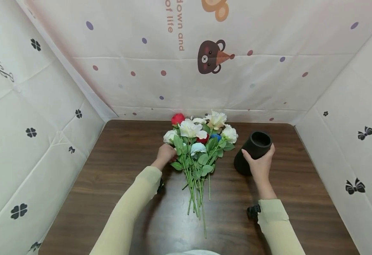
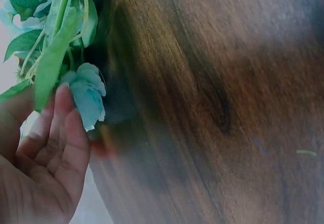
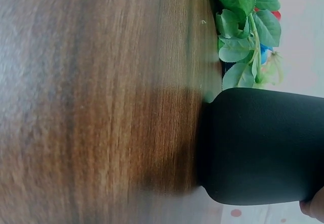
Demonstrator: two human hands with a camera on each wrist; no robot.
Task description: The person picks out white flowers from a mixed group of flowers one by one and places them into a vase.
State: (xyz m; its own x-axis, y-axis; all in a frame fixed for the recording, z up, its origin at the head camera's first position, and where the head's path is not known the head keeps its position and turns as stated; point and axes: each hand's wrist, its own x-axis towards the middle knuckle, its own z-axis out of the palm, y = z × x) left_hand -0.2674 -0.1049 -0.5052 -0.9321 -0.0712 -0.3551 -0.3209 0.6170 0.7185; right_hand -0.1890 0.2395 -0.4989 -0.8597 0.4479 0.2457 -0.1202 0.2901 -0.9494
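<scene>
A bunch of artificial flowers (image 1: 190, 129) lies in the middle of a dark wooden table, its blooms white, red and blue and its green stems towards me. My left hand (image 1: 166, 155) is at the bunch's left side. In the left wrist view, its fairly straight fingers (image 2: 76, 143) touch a pale bluish flower (image 2: 88, 95), with a long leaf (image 2: 53, 67) across the gap by the thumb. On the right, my right hand (image 1: 260, 164) grips a black cylindrical vase (image 1: 244, 159) around its upper part. The vase's mouth faces up, and its base is at the tabletop.
Patterned white cloth (image 1: 253, 81) stands behind the wooden table (image 1: 109, 198) and along both sides. A pale rounded edge (image 1: 193, 252) shows at the table's near side. Leaves (image 3: 240, 49) of the bunch lie close beside the vase in the right wrist view.
</scene>
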